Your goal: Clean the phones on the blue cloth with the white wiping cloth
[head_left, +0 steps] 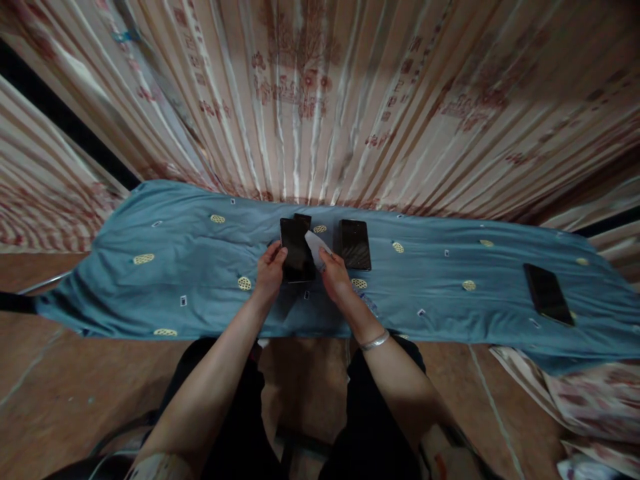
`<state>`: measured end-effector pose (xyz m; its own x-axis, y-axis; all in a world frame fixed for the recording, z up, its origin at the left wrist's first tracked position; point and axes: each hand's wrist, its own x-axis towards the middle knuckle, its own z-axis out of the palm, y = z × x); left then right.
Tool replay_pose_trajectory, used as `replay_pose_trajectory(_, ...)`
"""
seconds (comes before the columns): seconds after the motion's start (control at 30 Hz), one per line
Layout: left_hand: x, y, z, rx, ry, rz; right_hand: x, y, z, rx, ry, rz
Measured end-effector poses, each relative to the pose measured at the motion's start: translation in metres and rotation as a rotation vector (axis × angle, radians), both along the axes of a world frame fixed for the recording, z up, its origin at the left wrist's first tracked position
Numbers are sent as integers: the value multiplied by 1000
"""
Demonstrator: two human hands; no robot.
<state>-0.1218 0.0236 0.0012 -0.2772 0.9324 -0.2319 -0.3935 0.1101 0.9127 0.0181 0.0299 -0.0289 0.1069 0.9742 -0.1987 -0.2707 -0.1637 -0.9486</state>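
Observation:
My left hand [271,270] is closed on the left edge of a black, glossy phone [296,253], with the thumb on its front. The phone is held above the cloth-covered table, its dark screen facing me. In my right hand [336,275] a pale, thin sheet [315,244] is pinched; whether it is cloth or paper I cannot tell. Its tip overlaps the phone's right side. Behind the phone's top edge a small dark object [303,218] shows, mostly hidden. Just right of my right hand lies a second black phone [355,244].
A teal cloth [200,280] with yellow spots covers the long, narrow table. Another dark phone [549,293] lies far to the right. A crumpled clear item [369,304] sits near my right wrist. Patterned curtains [320,120] hang along the back edge.

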Motion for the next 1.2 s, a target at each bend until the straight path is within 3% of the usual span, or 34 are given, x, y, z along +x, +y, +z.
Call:
replay_pose_trajectory(0.23,16,-18,21,-7,-244,-144,4,-23,23,34,20,28)
replay_pose_trajectory(0.5,25,-23,36,-171,-494,-212,4,-35,26,125,-36,8)
replay_pose_trajectory(0.7,29,-40,45,-244,-611,-298,26,-38,45,373,-309,-77)
replay_pose_trajectory(0.93,36,-55,36,-266,-552,-448,35,-40,52,580,-713,-64)
replay_pose_trajectory(1.2,48,-61,37,-213,-530,-495,33,-40,49,831,-1126,131)
